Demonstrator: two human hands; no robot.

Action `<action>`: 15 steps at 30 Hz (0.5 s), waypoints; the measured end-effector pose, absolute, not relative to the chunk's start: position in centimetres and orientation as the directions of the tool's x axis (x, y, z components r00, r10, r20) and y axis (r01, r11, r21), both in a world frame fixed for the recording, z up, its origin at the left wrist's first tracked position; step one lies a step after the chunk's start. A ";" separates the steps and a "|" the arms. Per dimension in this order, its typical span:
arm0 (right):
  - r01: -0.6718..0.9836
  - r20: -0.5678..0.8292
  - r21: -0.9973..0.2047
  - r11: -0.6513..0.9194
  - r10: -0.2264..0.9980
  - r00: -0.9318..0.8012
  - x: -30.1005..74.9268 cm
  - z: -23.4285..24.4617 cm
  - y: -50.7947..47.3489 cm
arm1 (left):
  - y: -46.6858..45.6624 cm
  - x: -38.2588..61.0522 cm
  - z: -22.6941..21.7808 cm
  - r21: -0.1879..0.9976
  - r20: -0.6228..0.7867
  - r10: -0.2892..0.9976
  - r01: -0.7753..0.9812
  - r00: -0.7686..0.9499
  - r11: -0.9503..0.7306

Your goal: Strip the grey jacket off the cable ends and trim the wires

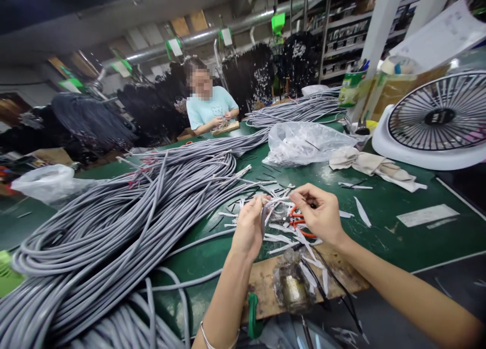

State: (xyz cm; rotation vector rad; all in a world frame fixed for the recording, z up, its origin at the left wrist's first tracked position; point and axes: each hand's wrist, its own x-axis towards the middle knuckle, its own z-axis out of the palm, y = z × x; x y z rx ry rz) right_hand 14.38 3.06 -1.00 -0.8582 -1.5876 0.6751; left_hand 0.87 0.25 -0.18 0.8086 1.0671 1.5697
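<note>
Near the middle of the table, my left hand [248, 225] is closed around the end of a grey cable [263, 220]. White strands [279, 200] stretch from that cable end towards my right hand [321, 212], whose thumb and fingers pinch their tips. Just below the strands lies a small pair of orange-handled cutters [304, 229], partly hidden by my right hand. White scraps [281, 239] and short black pieces are strewn around it. Closer to me, a wooden board [264, 283] carries a grimy glass-like block [294, 288], with black leads beside it.
A large bundle of grey cables [114, 227] covers the left side. Behind my hands are a clear plastic bag [304, 141] and a cloth glove [374, 167]. A fan [436, 119] stands at right. Across the table, a person [210, 108] works with both hands.
</note>
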 end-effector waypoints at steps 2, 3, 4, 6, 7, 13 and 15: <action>0.114 0.516 -0.845 0.523 0.852 -0.088 14.4 -1.0 3.4 | 0.0 0.6 -0.1 0.855 -0.045 0.990 -0.517 -0.134 -0.031; 0.088 0.501 -0.857 0.508 0.861 -0.094 14.3 -0.9 3.5 | 0.0 0.5 -0.1 0.814 -0.055 0.993 -0.581 -0.103 -0.015; 0.065 0.489 -0.866 0.497 0.866 -0.100 14.2 -0.9 3.5 | 0.0 0.5 -0.1 0.787 -0.061 0.992 -0.617 -0.106 -0.017; 0.029 0.476 -0.876 0.482 0.872 -0.110 13.8 -0.7 3.4 | -0.1 0.6 -0.2 0.760 -0.056 0.990 -0.649 -0.129 -0.041; 0.013 0.473 -0.879 0.477 0.874 -0.111 13.6 -0.6 3.3 | -0.1 0.7 -0.1 0.756 -0.041 0.989 -0.652 -0.142 -0.062; -0.035 0.441 -0.897 0.440 0.894 -0.072 13.6 -0.6 3.5 | -0.6 -1.3 1.6 0.773 0.137 0.972 -0.593 -0.193 -0.226; -0.023 0.428 -0.903 0.428 0.903 0.024 14.1 -0.7 4.0 | -0.7 -3.2 2.3 0.729 0.275 0.920 -0.564 -0.279 -0.389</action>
